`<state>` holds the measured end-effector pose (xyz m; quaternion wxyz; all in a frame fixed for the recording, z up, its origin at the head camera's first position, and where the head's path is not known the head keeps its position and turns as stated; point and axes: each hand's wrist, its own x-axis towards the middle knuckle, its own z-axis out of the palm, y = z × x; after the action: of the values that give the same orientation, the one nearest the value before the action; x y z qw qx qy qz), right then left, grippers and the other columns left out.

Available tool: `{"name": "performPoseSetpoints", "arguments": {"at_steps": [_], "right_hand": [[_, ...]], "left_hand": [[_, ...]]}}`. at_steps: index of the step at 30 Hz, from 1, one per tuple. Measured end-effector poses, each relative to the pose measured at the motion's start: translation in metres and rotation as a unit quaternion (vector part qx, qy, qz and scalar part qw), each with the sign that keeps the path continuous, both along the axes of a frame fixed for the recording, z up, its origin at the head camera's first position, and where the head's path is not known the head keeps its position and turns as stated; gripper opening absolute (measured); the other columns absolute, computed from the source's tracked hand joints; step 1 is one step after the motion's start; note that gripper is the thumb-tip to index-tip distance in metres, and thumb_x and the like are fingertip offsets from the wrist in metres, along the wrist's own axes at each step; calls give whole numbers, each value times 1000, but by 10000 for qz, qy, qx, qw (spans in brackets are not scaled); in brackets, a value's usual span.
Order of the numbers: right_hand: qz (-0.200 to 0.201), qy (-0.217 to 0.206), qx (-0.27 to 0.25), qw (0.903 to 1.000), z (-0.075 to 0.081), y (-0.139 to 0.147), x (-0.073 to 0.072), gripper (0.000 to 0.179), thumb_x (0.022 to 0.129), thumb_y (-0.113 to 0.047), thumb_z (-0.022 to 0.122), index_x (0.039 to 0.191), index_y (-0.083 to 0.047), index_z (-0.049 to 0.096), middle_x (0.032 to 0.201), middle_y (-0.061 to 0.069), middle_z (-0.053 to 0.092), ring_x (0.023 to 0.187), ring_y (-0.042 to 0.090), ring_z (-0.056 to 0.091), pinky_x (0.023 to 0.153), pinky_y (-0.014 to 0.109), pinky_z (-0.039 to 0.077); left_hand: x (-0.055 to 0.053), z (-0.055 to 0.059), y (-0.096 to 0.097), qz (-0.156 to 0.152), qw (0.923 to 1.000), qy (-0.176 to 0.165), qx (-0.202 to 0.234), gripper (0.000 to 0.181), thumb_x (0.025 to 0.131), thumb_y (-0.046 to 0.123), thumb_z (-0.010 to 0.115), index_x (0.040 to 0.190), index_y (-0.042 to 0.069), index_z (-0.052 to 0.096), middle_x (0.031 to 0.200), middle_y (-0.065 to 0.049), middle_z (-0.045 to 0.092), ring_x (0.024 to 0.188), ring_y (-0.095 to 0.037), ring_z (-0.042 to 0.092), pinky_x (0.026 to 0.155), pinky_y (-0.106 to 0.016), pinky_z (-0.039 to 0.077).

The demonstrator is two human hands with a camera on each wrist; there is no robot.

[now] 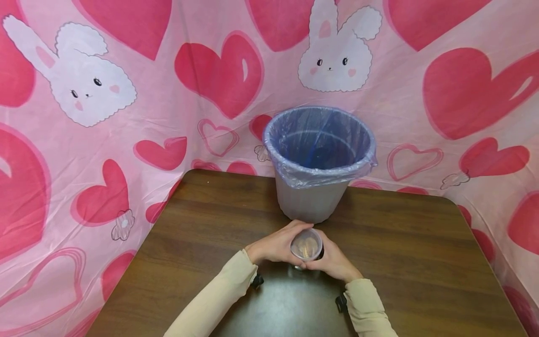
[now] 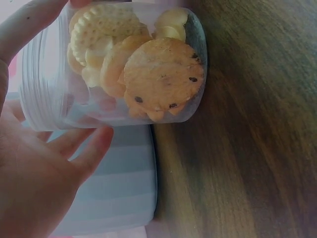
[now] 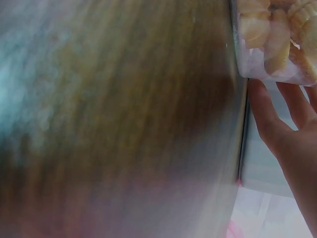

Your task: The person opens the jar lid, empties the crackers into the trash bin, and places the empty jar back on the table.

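Note:
A clear plastic jar (image 1: pixel 306 245) of cookies stands near the middle of the table, held between both hands. My left hand (image 1: pixel 275 245) curves round its left side, and my right hand (image 1: pixel 337 261) grips the right side. In the left wrist view, pale scalloped cookies (image 2: pixel 106 22) and a browner round cookie with dark specks (image 2: pixel 161 74) show through the jar's wall. Its ridged top end (image 2: pixel 44 74) lies by the left thumb and palm. The right wrist view catches only a corner of the jar (image 3: pixel 257 64), with the right fingers against it.
Right behind the jar stands a pale waste bin (image 1: pixel 309 201) with a bluish plastic liner (image 1: pixel 290 171) folded over its rim. The brown wooden table (image 1: pixel 202 220) reaches back to a pink cloth (image 1: pixel 162 117) printed with hearts and rabbits.

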<state>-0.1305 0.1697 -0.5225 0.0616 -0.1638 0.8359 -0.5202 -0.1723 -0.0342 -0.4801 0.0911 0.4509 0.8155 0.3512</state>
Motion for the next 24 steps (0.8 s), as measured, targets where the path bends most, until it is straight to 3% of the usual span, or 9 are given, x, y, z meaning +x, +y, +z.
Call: {"name": "performPoseSetpoints", "arguments": {"at_steps": [9,17,24], "right_hand": [[16,-127,-33,9999,3,-1,0,88,56,-37,83,130,-32,36,124,-8,49,110,12,47,92,32,38],[160,-262,-166,9994,30,-6,9,86,60,-27,82,133,-18,36,127,3,48,113,20,47,92,35,38],[121,-300,-76,9994,34,-7,9,88,58,-27,84,132,-20,36,127,3,48,114,20,47,93,40,36]], "left_hand": [[2,1,-4,57,10000,5,73,98,59,42,80,139,21,28,129,1,36,115,-12,39,95,-24,38],[5,3,-7,135,9999,47,86,97,59,39,82,139,20,29,126,-2,37,114,-14,40,95,-25,38],[5,2,-13,203,9998,12,1,96,61,35,81,139,22,28,126,0,36,114,-9,38,96,-25,37]]}}
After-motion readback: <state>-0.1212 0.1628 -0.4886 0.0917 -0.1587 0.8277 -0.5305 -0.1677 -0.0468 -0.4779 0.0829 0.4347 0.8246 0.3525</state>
